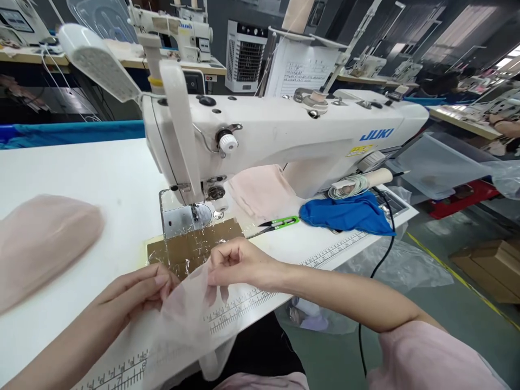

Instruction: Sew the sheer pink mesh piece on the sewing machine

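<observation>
A thin, see-through pale fabric piece (184,311) hangs between my two hands over the front edge of the sewing table. My left hand (140,292) pinches its upper left edge, fingers closed. At its upper right corner my right hand (233,262) grips it between thumb and bent fingers. Both hands are just in front of the brown taped plate (199,244) by the needle area of a white JUKI sewing machine (284,124). Folded pale pink fabric (262,189) lies under the machine arm. Another pink fabric pile (44,244) rests at the left.
Green thread snips (280,221) lie beside a blue cloth (347,212) on the right of the table. A cord-wrapped roll (361,183) sits behind them. A black cable (384,260) hangs off the right edge. A printed ruler (239,309) runs along the front.
</observation>
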`<action>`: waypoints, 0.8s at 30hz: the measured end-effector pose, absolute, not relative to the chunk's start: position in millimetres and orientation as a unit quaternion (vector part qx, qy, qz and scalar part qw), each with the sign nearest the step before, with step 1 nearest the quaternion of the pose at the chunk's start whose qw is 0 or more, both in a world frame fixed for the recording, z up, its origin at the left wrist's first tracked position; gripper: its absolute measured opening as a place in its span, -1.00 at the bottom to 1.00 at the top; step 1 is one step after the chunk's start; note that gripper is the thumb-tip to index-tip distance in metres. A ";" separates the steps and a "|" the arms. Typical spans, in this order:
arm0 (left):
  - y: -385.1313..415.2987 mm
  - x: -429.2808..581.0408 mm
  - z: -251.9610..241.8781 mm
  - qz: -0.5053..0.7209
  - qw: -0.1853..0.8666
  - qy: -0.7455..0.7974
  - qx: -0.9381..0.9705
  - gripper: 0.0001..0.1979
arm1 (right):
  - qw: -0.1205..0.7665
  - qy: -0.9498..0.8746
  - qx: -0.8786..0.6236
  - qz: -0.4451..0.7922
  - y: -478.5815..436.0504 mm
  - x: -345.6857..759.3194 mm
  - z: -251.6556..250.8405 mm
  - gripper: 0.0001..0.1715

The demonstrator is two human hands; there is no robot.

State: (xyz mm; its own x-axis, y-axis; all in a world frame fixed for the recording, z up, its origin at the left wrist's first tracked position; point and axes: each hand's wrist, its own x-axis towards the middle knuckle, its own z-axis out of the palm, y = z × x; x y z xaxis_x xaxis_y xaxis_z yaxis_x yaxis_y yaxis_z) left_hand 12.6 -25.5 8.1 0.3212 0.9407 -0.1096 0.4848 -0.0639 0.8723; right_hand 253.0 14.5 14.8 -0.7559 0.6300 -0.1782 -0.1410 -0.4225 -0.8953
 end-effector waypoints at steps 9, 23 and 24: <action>-15.8 47.5 13.6 0.289 0.555 0.489 0.608 -0.73 | 0.218 -0.538 -0.301 0.757 36.4 241.9 13.4 -0.68; 7.2 49.7 27.3 0.243 0.473 0.580 0.617 -0.83 | 0.087 -0.631 -0.324 0.699 75.0 248.8 24.8 -0.73; 6.7 50.2 25.6 0.238 0.454 0.582 0.631 -0.82 | 0.086 -0.639 -0.329 0.690 74.9 249.0 23.3 -0.78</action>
State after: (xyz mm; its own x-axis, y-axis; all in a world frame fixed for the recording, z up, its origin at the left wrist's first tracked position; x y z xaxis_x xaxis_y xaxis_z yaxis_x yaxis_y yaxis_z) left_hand 50.2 6.7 25.6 0.2092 0.9508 -0.2286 0.5187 0.0903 0.8502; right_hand 249.0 74.9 23.3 -0.7691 0.5391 -0.3433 0.3009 -0.1685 -0.9386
